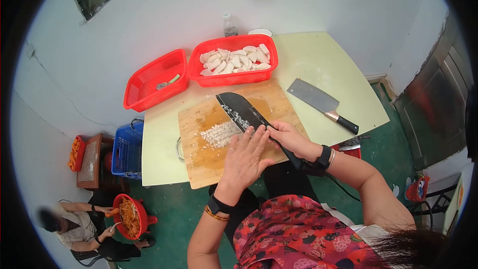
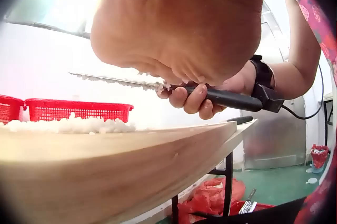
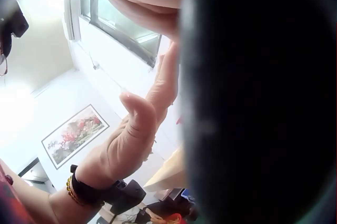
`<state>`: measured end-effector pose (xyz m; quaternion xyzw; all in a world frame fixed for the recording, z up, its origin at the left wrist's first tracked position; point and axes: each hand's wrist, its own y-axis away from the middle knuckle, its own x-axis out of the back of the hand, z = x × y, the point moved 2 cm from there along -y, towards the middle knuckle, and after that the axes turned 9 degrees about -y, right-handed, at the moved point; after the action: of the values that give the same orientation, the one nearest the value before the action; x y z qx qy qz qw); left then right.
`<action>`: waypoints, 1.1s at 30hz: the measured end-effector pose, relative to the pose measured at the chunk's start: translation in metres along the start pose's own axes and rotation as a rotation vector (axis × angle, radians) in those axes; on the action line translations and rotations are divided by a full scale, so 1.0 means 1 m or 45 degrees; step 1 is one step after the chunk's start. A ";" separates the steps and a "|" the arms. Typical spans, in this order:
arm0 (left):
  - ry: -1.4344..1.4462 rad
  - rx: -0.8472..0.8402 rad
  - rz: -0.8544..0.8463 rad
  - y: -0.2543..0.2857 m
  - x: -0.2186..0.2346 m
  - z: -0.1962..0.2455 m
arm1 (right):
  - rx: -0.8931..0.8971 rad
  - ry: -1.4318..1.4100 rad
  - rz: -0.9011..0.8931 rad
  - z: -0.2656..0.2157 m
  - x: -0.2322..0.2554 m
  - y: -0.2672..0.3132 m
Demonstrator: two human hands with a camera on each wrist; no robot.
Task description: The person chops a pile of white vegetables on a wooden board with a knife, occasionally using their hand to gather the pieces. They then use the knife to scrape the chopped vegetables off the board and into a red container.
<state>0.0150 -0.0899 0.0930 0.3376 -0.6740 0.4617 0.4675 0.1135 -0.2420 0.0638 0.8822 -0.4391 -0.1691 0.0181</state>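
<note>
My right hand (image 1: 297, 142) grips the black handle of a kitchen knife (image 1: 242, 107), whose dark broad blade is tilted above the wooden cutting board (image 1: 274, 100). Finely chopped white bits cling to the blade. Fingers straight, my left hand (image 1: 244, 158) lies at the blade near the handle; in the left wrist view small white bits stick to its fingertips (image 2: 199, 78). Beneath the blade, a heap of chopped white bits (image 1: 217, 136) is spread over the board. In the right wrist view a large dark shape hides the knife, while the left hand (image 3: 129, 142) shows with its thumb raised.
A cleaver (image 1: 313, 95) lies on the pale table (image 1: 343, 65) to the right. Behind the board stand a red basket (image 1: 231, 79) of white slices and another red basket (image 1: 137, 98). A blue crate (image 1: 127, 152) is left. At lower left, a person (image 1: 79, 226) sits by a red basin (image 1: 144, 215).
</note>
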 end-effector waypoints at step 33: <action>0.492 0.727 0.342 0.017 -0.021 -0.080 | -0.050 0.231 0.157 -0.017 0.032 0.074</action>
<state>0.0324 -0.0085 0.0787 0.2696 -0.4556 0.7437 0.4082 0.0797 -0.3138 0.0838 0.8647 -0.4857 -0.0955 0.0855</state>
